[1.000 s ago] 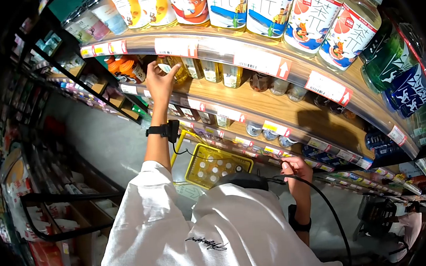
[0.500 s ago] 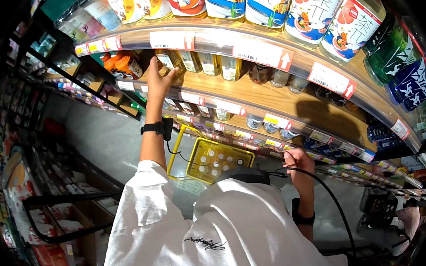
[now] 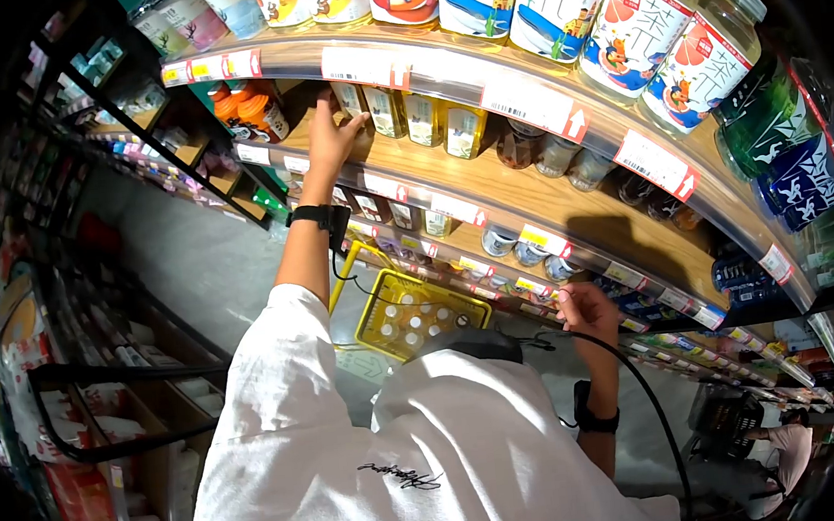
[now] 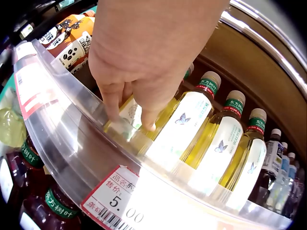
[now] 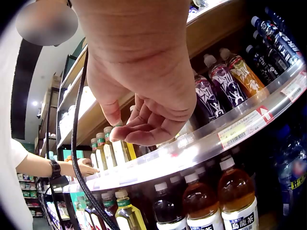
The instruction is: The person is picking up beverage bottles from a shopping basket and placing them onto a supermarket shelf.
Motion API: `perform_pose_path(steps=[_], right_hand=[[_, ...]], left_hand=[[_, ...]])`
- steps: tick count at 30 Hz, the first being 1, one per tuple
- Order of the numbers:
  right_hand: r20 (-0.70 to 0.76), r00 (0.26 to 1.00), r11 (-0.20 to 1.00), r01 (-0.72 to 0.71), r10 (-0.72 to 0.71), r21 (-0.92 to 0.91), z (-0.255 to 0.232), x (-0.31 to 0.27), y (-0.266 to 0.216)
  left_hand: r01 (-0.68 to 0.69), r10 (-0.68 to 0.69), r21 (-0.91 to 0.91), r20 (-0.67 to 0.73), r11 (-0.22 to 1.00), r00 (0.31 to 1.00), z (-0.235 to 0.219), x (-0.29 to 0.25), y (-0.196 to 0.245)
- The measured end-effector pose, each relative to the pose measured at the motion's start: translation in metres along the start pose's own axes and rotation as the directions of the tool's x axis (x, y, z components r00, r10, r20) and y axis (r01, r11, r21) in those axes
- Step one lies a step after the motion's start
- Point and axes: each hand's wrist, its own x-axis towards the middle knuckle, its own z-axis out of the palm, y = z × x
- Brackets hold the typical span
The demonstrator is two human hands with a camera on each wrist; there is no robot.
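My left hand (image 3: 332,145) reaches onto the second shelf at the left end of a row of yellow tea bottles. In the left wrist view, the thumb and fingers straddle the end tea bottle (image 4: 132,115), gripping it low behind the clear shelf lip; its upper part is hidden by the hand. Beside it stand more tea bottles (image 4: 221,146) with white butterfly labels and green neck bands. My right hand (image 3: 589,309) hangs in front of the lower shelves, its fingers loosely curled (image 5: 139,134) with nothing between them.
Large tea jugs (image 3: 539,6) line the shelf above. Orange-capped bottles (image 3: 253,112) sit left of the left hand. A yellow basket (image 3: 378,327) with several white-capped bottles stands below. A black cable (image 3: 643,390) runs past the right hand. Another person (image 3: 793,451) is at lower right.
The end tea bottle has gone back from the shelf's front toward line with its neighbours, my left hand moving with it. My right hand stays low, fingers loosely curled. The view has shifted slightly.
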Motion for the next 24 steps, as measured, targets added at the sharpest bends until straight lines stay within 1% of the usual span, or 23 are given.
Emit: perform_pose_path(steps=[1,2,3,4,5,6,8,9,10,12,13,14,16,17,18,19,20,21,22,23,24], right_hand=[[0.029,1.0,1.0,-0.003,0.003,-0.003,0.001,0.001,-0.002],[0.054,0.999,1.0,-0.007,0.007,-0.008,0.0,0.001,-0.005],[0.049,0.999,1.0,-0.005,0.006,-0.016,0.0,0.002,-0.007],[0.045,0.998,0.998,0.043,-0.041,-0.038,0.0,0.005,-0.009],[0.042,0.995,0.994,0.091,-0.088,-0.06,-0.002,0.009,-0.013],[0.034,0.995,0.994,0.091,-0.089,-0.067,-0.005,0.014,-0.02],[0.054,0.99,0.955,0.143,-0.134,-0.258,-0.013,0.028,-0.032],[0.018,0.992,0.951,0.126,-0.127,-0.282,-0.02,0.036,-0.024],[0.012,0.991,0.949,0.129,-0.131,-0.287,-0.021,0.041,-0.033],[0.003,0.967,0.928,0.243,-0.253,-0.284,-0.02,0.055,-0.058],[-0.036,0.936,0.901,0.325,-0.35,-0.287,-0.021,0.069,-0.051],[-0.039,0.936,0.9,0.325,-0.351,-0.292,-0.021,0.078,-0.057],[-0.097,0.894,0.812,0.347,-0.438,-0.47,-0.019,0.095,-0.068],[-0.096,0.893,0.81,0.347,-0.439,-0.472,-0.016,0.105,-0.07],[-0.135,0.888,0.78,0.303,-0.439,-0.548,-0.012,0.116,-0.069],[-0.174,0.879,0.745,0.253,-0.443,-0.617,-0.009,0.127,-0.067],[-0.173,0.878,0.742,0.256,-0.447,-0.62,-0.009,0.14,-0.058],[-0.181,0.843,0.68,0.262,-0.507,-0.685,-0.009,0.154,-0.044],[-0.181,0.805,0.613,0.261,-0.564,-0.746,-0.007,0.161,-0.041],[-0.094,0.644,0.449,0.414,-0.759,-0.792,-0.007,0.167,-0.038],[-0.086,0.643,0.444,0.419,-0.761,-0.792,-0.007,0.174,-0.036]], left_hand=[[0.011,-0.011,-0.054,0.008,0.998,1.0,0.0,0.0,-0.001],[0.012,-0.012,-0.06,0.004,0.998,1.0,0.0,0.0,-0.003],[0.044,-0.04,-0.113,0.04,0.993,0.998,-0.001,0.0,-0.004],[0.078,-0.066,-0.167,0.079,0.983,0.995,-0.001,0.0,-0.006],[0.086,-0.072,-0.159,0.087,0.984,0.994,-0.001,0.0,-0.007],[0.069,-0.057,-0.162,0.082,0.984,0.995,0.001,0.001,-0.013],[0.064,-0.054,-0.16,0.07,0.985,0.996,0.001,-0.001,-0.011],[0.011,-0.004,-0.145,0.046,0.989,0.999,0.001,-0.001,-0.011],[0.007,-0.001,-0.153,0.045,0.988,0.999,0.001,-0.001,-0.008],[0.005,0.003,-0.186,0.043,0.982,0.999,-0.001,-0.003,-0.002],[-0.012,0.015,-0.164,0.02,0.986,1.0,0.0,-0.005,0.001],[-0.012,0.016,-0.169,0.02,0.986,1.0,0.001,-0.007,0.0],[0.03,-0.023,-0.165,0.042,0.986,0.999,0.002,-0.01,-0.004],[0.014,-0.01,-0.141,0.03,0.99,0.999,0.004,-0.012,-0.007],[0.014,-0.01,-0.143,0.029,0.99,1.0,0.006,-0.015,-0.01],[0.069,-0.068,-0.046,0.023,0.997,0.997,0.006,-0.019,-0.004],[0.126,-0.127,0.051,0.01,0.991,0.992,0.007,-0.023,-0.002],[0.165,-0.165,0.119,-0.004,0.979,0.986,0.008,-0.025,0.0],[0.167,-0.168,0.117,-0.007,0.979,0.986,0.009,-0.026,-0.003],[0.148,-0.144,0.142,-0.038,0.979,0.989,0.011,-0.027,-0.006],[0.131,-0.121,0.168,-0.069,0.977,0.99,0.012,-0.027,-0.009]])
